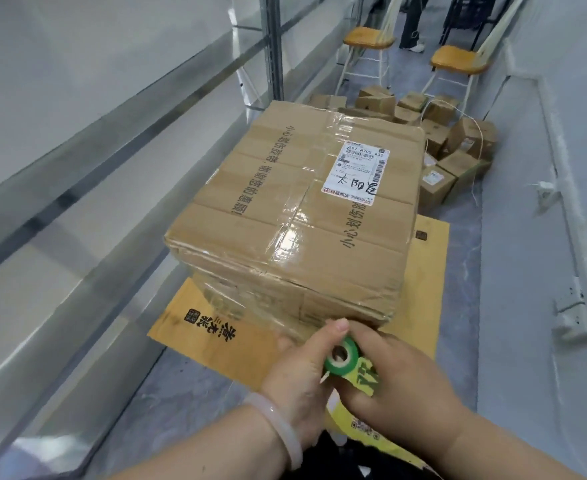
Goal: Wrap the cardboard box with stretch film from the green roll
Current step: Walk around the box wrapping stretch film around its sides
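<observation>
A large taped cardboard box (pixel 295 216) with a white shipping label stands on flattened yellow cardboard (pixel 212 337) on the floor. Clear film covers its near lower side. Just below the box's near bottom corner, both hands hold a small green roll (pixel 342 355) of stretch film, its core hole facing me. My left hand (pixel 302 372), with a pale bangle on the wrist, grips the roll from the left with the thumb up against the box. My right hand (pixel 396 379) closes around the roll from the right.
A heap of small cardboard boxes (pixel 437 143) lies behind the big box. Two stools with orange seats (pixel 458 60) stand further back, near a person's legs. Metal shelving (pixel 77 150) runs along the left. A grey wall rail (pixel 569 209) lines the right.
</observation>
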The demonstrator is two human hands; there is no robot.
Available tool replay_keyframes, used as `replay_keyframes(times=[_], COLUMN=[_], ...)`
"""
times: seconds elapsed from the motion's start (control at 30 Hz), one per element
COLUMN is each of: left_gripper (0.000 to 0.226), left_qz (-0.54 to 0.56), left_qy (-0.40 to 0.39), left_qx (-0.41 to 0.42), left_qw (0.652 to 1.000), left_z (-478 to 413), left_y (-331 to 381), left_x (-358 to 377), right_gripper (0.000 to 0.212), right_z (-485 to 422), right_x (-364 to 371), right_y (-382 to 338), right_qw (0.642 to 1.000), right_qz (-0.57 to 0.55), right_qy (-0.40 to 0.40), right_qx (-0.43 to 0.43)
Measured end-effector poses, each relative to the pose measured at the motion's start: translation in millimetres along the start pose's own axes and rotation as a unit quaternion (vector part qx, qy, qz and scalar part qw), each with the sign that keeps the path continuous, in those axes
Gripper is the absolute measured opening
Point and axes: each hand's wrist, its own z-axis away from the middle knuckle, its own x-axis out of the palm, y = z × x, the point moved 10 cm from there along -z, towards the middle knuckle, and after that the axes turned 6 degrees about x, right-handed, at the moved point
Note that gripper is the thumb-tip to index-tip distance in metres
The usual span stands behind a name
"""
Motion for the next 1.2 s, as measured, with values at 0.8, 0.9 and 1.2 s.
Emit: replay_keyframes(times=[0.8, 0.9, 1.2], left_gripper=[0.155, 0.155, 0.156], left_qz=[0.020, 0.013, 0.024], left_qy=[0.086, 0.099, 0.167], left_qx=[0.060, 0.059, 0.114], left_qw=[0.994, 0.993, 0.979], left_z=[26, 24, 14], left_y=[-52, -57, -56], left_x=[44, 50, 98], right_gripper=[0.043, 0.035, 0.039], right_z=[12, 11, -20], right_x=[-14, -20, -44], right_y=[54, 58, 87], right_qw=[0.983, 0.983, 0.962], right_qz=[-0.176, -0.177, -0.227], right_qy=[-0.046, -0.049, -0.123], right_qx=[0.029, -0.011, -0.086])
